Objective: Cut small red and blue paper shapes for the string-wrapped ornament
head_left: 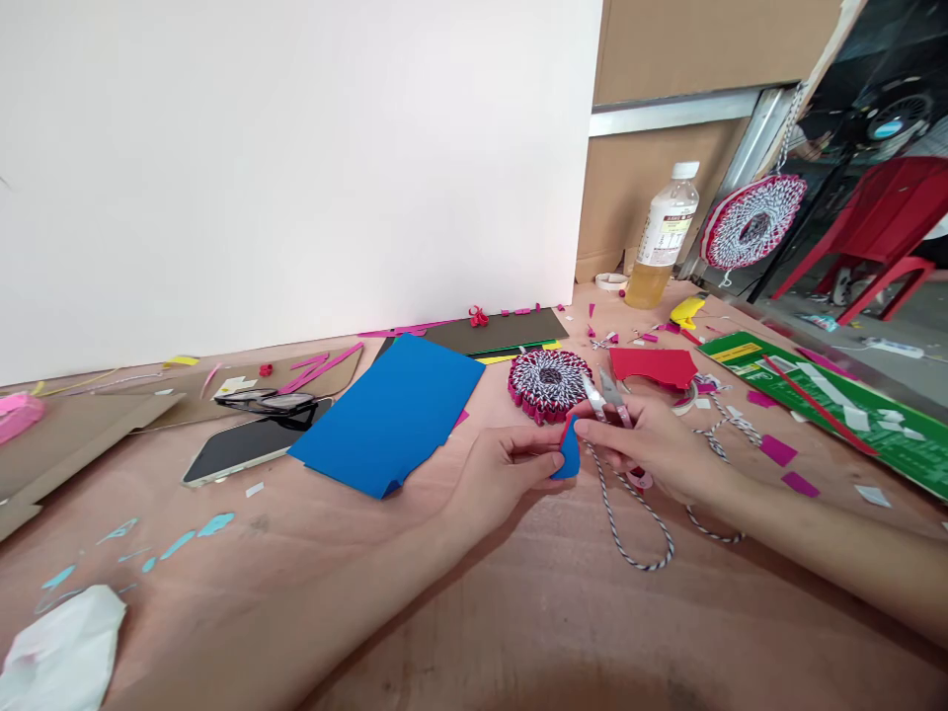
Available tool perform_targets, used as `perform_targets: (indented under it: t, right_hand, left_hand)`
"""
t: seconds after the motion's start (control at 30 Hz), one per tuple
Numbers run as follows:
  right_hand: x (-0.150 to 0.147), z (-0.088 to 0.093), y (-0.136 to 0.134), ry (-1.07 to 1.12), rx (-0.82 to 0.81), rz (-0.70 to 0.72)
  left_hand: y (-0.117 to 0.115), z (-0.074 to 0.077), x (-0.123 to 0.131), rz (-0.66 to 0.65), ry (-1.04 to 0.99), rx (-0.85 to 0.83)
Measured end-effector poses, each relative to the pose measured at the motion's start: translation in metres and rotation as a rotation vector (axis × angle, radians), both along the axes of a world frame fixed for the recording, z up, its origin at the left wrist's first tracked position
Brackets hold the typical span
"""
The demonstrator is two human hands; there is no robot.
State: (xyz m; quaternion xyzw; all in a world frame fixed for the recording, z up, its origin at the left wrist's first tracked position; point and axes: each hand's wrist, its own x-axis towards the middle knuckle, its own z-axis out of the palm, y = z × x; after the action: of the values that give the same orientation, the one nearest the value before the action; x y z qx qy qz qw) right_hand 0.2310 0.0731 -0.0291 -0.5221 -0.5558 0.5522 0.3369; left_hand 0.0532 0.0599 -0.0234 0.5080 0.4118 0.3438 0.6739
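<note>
Blue paper offcut [569,456] is pinched between the fingers of the left hand [500,474]; scissors [608,393] are gripped by the curled fingers of the right hand [656,444]; the bottle label [659,232] cannot be read.

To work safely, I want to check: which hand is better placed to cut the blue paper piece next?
Right, probably: the right hand holds the scissors, their blades up beside the blue paper piece, while the left hand is pinching that piece.

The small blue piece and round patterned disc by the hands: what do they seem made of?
The small blue piece looks like matte card, from its flat, clean-cut edge. The round patterned disc looks like folded paper strips, going by its crisp pleats, though it could be card.
</note>
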Motion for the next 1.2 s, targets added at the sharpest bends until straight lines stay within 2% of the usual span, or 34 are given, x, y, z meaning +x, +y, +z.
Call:
perform_targets:
  t: [0.33, 0.43, 0.6, 0.73, 0.83, 0.93, 1.07, 1.2]
  right_hand:
    - [0.003, 0.000, 0.005, 0.006, 0.015, 0.023]
    - [0.004, 0.001, 0.004, 0.008, -0.001, 0.030]
    - [0.005, 0.001, 0.004, 0.024, -0.017, 0.062]
    - [0.004, -0.001, 0.003, 0.034, -0.091, 0.073]
    - [0.002, -0.005, 0.002, 0.133, -0.140, 0.065]
    - [0.001, -0.008, 0.004, 0.243, -0.137, 0.024]
    - [0.002, -0.012, 0.005, 0.282, -0.099, -0.013]
    - [0.000, -0.010, -0.001, 0.170, -0.095, 0.013]
  left_hand:
    - [-0.001, 0.019, 0.003, -0.072, 0.101, 0.008]
    - [-0.001, 0.017, 0.001, -0.106, 0.073, 0.025]
    - [0.000, 0.004, -0.001, -0.137, 0.045, 0.043]
    - [-0.002, 0.004, 0.000, -0.100, 0.036, 0.007]
    - [-0.003, 0.009, 0.002, -0.079, 0.031, 0.000]
    - [-0.004, 0.009, 0.003, 0.013, 0.023, 0.000]
    - [-0.003, -0.001, 0.003, 0.197, -0.007, 0.002]
    - [-0.003, -0.014, 0.002, 0.182, -0.029, 0.025]
